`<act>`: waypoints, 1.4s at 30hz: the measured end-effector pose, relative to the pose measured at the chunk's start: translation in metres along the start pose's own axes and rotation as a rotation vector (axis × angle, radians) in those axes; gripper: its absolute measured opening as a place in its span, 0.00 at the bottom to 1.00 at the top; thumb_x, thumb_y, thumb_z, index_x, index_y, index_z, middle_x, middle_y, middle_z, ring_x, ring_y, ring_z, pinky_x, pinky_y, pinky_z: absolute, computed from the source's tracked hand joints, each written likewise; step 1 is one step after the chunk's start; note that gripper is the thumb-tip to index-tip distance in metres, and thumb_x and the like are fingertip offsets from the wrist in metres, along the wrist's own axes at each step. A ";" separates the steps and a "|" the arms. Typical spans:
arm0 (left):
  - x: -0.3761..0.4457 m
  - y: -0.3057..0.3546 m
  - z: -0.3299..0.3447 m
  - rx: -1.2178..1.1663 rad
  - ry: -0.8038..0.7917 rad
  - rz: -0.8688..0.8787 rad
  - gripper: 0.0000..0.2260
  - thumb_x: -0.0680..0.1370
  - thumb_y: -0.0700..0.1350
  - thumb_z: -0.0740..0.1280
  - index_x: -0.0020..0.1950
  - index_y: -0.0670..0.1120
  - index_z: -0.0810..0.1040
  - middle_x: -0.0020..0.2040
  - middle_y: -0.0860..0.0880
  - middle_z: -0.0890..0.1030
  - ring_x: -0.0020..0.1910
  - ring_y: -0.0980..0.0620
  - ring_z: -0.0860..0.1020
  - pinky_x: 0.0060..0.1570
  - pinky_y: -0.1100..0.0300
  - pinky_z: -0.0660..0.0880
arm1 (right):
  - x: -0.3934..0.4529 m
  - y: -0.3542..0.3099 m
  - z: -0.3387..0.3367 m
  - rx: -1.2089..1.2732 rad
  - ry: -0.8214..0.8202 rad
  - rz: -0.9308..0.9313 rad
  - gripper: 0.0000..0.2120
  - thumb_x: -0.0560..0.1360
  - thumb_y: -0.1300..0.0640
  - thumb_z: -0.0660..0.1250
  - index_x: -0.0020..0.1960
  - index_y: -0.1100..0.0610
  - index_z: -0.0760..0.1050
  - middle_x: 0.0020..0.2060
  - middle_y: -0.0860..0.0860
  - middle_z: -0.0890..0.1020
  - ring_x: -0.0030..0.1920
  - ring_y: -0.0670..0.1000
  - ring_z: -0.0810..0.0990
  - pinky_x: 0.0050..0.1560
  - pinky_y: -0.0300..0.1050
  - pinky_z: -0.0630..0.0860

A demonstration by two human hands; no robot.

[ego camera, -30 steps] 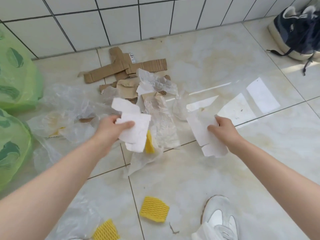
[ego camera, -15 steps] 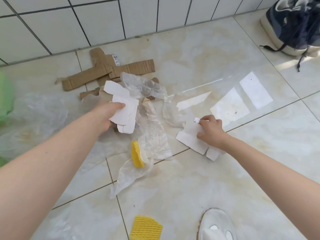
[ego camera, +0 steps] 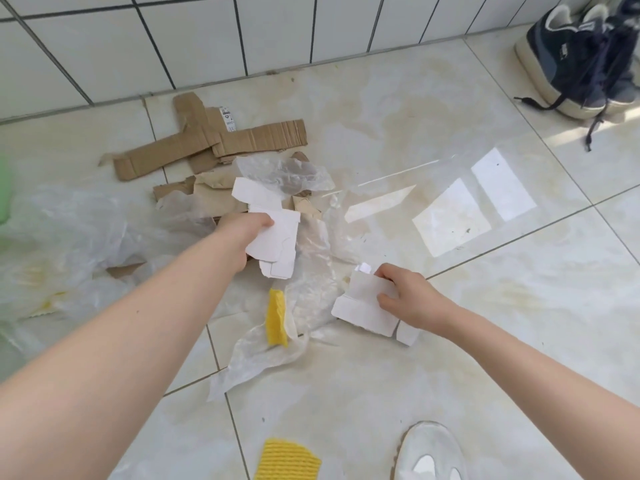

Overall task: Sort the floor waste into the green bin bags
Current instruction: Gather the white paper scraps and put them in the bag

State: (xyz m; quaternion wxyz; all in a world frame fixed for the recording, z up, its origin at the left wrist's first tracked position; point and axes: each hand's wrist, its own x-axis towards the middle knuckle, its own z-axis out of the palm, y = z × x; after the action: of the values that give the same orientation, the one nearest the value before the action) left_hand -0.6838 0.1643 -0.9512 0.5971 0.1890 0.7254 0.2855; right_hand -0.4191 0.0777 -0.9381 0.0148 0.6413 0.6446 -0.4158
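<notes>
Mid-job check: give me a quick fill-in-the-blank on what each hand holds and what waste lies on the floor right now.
1. The left hand holds a flat piece of ____ card.
2. The right hand grips a second white card piece just right of an upright ____ sponge piece.
3. The brown strips near the tiled wall are corrugated ____.
4. The dark shoe sits in the far ____ corner.

Missing words: white; yellow; cardboard; right

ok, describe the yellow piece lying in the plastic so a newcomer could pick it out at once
Start at the brown cardboard strips by the tiled wall and come down past the left hand to the crumpled clear plastic film. The yellow piece sits on that film, standing on edge. The other yellow ribbed piece lies flat on bare tile near the white shoe.
</notes>
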 end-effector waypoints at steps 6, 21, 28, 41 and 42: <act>0.001 0.009 -0.004 -0.045 0.037 0.035 0.12 0.74 0.40 0.69 0.57 0.42 0.74 0.44 0.46 0.79 0.39 0.49 0.78 0.34 0.60 0.74 | 0.005 -0.046 -0.031 0.208 0.321 -0.074 0.05 0.72 0.62 0.61 0.46 0.54 0.73 0.39 0.47 0.78 0.39 0.49 0.76 0.37 0.44 0.73; 0.018 0.003 -0.004 -0.008 -0.009 0.015 0.12 0.74 0.39 0.68 0.58 0.42 0.75 0.51 0.42 0.81 0.49 0.43 0.80 0.49 0.51 0.78 | 0.035 -0.043 -0.002 -0.092 0.074 0.005 0.09 0.68 0.63 0.59 0.44 0.52 0.71 0.40 0.49 0.76 0.45 0.55 0.76 0.41 0.45 0.73; 0.005 -0.010 -0.010 0.060 0.012 0.073 0.12 0.74 0.40 0.68 0.56 0.43 0.77 0.53 0.43 0.81 0.52 0.43 0.80 0.56 0.48 0.77 | 0.015 -0.083 -0.039 0.244 0.315 -0.001 0.06 0.69 0.61 0.62 0.46 0.58 0.72 0.39 0.50 0.77 0.40 0.51 0.75 0.35 0.45 0.70; -0.038 -0.022 -0.042 -0.099 -0.066 0.202 0.06 0.74 0.39 0.68 0.49 0.44 0.79 0.49 0.46 0.83 0.48 0.47 0.80 0.48 0.54 0.76 | 0.058 -0.101 -0.010 0.678 -0.008 0.028 0.11 0.72 0.62 0.70 0.54 0.57 0.79 0.50 0.53 0.84 0.51 0.52 0.83 0.52 0.47 0.80; -0.040 -0.020 -0.045 -0.100 -0.065 0.213 0.06 0.74 0.39 0.68 0.50 0.45 0.79 0.49 0.46 0.83 0.48 0.47 0.80 0.49 0.54 0.76 | 0.059 -0.102 -0.010 0.691 -0.035 0.038 0.12 0.72 0.61 0.70 0.55 0.58 0.78 0.52 0.54 0.84 0.53 0.54 0.82 0.56 0.51 0.78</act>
State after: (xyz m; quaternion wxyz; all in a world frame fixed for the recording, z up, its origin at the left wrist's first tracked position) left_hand -0.7179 0.1158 -0.9274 0.5954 0.2444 0.6662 0.3767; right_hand -0.5103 0.1485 -0.9109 -0.1843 0.6130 0.4536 -0.6201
